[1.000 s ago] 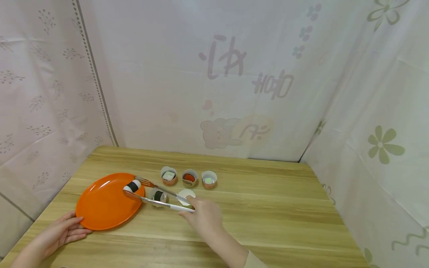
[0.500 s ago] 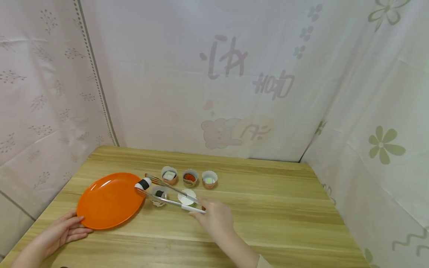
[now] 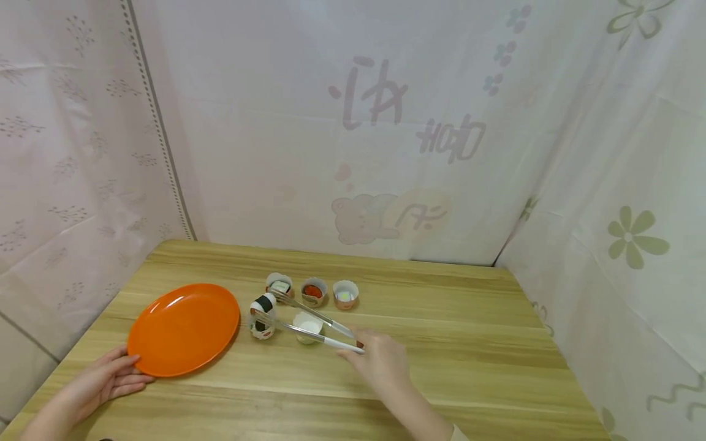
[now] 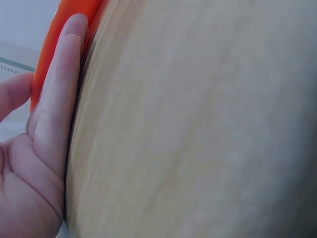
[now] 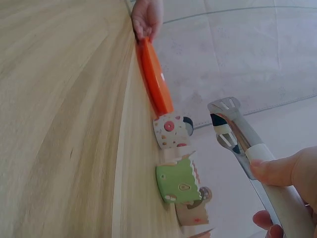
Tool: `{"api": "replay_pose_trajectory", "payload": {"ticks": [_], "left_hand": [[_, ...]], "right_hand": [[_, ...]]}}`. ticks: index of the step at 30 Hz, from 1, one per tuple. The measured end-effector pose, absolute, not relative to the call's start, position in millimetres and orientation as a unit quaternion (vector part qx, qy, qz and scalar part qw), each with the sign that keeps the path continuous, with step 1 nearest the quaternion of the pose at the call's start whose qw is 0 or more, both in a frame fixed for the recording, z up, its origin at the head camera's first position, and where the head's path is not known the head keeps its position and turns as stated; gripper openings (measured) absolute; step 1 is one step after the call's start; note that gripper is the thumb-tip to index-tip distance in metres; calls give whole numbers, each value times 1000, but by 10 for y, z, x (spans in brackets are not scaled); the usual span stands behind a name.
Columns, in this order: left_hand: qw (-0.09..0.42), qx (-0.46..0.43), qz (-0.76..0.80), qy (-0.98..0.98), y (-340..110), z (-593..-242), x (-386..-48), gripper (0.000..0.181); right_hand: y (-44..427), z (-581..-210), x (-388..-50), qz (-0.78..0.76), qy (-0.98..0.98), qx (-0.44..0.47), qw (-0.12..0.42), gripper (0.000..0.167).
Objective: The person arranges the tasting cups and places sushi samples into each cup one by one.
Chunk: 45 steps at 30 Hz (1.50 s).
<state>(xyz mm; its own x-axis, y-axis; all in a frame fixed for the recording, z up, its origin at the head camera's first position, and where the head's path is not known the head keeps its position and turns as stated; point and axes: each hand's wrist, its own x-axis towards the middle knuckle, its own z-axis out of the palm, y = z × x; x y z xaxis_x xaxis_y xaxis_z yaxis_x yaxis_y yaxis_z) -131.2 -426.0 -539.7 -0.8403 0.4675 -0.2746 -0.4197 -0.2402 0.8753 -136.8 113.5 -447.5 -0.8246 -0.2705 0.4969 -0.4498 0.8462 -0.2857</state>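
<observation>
My right hand (image 3: 383,361) grips metal tongs (image 3: 343,345) with white handles. Their tips pinch a small white sushi piece (image 3: 263,303) with a black band, held raised above a paper cup (image 3: 261,332) that has something black in it. The right wrist view shows the tongs' slotted tips around the piece, clear of the cups. At the left, my left hand (image 3: 105,380) pinches the near-left rim of an orange plate (image 3: 184,331), thumb above and fingers beneath. In the left wrist view the fingers (image 4: 57,99) lie along the plate's underside.
Behind stand three paper cups in a row: one with a pale piece (image 3: 280,286), one with red filling (image 3: 313,292), one with a white and green piece (image 3: 345,296). Another cup (image 3: 306,324) stands under the tongs. Patterned curtains (image 3: 265,153) enclose the wooden table (image 3: 441,343).
My right hand has moved right, carrying the sushi piece in the tongs from the plate's right edge to above the near-left cup. The left hand stays on the plate.
</observation>
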Motion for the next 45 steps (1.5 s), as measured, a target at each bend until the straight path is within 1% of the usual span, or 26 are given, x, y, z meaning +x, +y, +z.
{"api": "replay_pose_trajectory", "payload": {"ticks": [4,7,11,18,25,33,45], "left_hand": [[279,23,786,551,-4266,-5396,-1316,20],[281,26,788,547,-4271,-5406,-1322,23],[280,30,792,541,-4278,-5424,-1327,28],[277,36,798,535,-4263,-5415,-1327,28],[275,33,794,541,-4263,-5423,-1326,25],[277,32,796,537,-4274,-5429,-1317,26],[278,28,796,538,-4258,-5422,-1315,26]], "right_hand": [[1214,-4494,-1381,190,-933,189,239,47],[1258,-4507,-1383,187,-933,188,245,47],[1308,-4520,-1385,191,-933,189,241,46],[1438,-4484,-1378,197,-935,189,226,48],[1613,-4495,-1384,191,-935,192,229,47],[1810,-4530,-1357,185,-937,187,229,48],[1925,-4524,-1277,186,-938,190,221,47]]}}
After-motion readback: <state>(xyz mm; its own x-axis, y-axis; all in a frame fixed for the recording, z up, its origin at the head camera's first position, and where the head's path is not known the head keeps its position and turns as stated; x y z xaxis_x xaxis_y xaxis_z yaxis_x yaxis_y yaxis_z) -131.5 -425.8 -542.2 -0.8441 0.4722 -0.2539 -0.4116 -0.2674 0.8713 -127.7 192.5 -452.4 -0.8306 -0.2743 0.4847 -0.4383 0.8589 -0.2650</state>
